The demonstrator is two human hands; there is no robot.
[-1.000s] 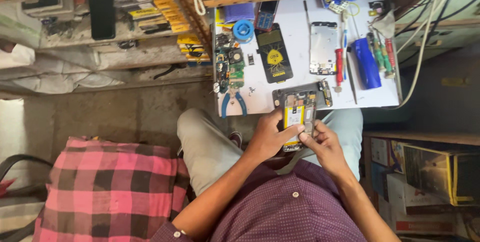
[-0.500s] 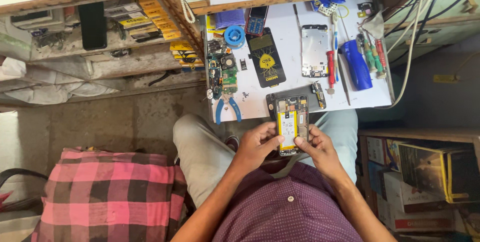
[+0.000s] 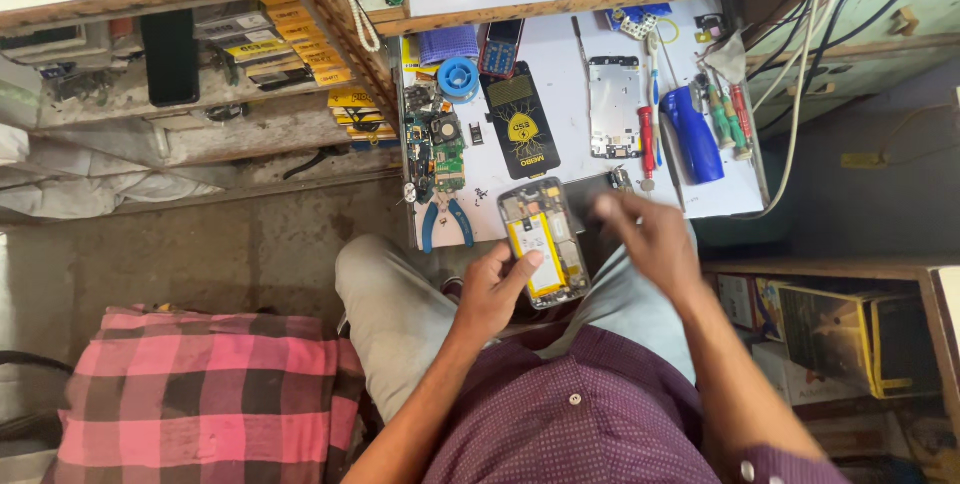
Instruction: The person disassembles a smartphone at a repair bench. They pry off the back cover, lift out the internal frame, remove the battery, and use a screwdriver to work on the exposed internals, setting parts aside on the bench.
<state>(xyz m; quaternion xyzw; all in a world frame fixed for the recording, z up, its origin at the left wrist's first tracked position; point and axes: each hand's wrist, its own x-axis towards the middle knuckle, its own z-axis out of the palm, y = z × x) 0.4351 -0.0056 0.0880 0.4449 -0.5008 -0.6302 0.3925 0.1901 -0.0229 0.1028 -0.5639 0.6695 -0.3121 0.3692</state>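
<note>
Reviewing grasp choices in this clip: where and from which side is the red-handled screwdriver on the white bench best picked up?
Probably by its red handle: the red-handled screwdriver lies flat on the white bench, handle towards the person, thin shaft pointing away. Come from above, fingers pinching across the handle; the bare phone frame and the blue tool lie close on either side. The right hand is nearest.

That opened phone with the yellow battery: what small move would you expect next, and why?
Probably the right hand picks up a small part or tool from the white bench top. The left hand alone holds the opened phone with the yellow battery, and the right hand, blurred, is off it and reaching over the bench edge beside it.
</note>
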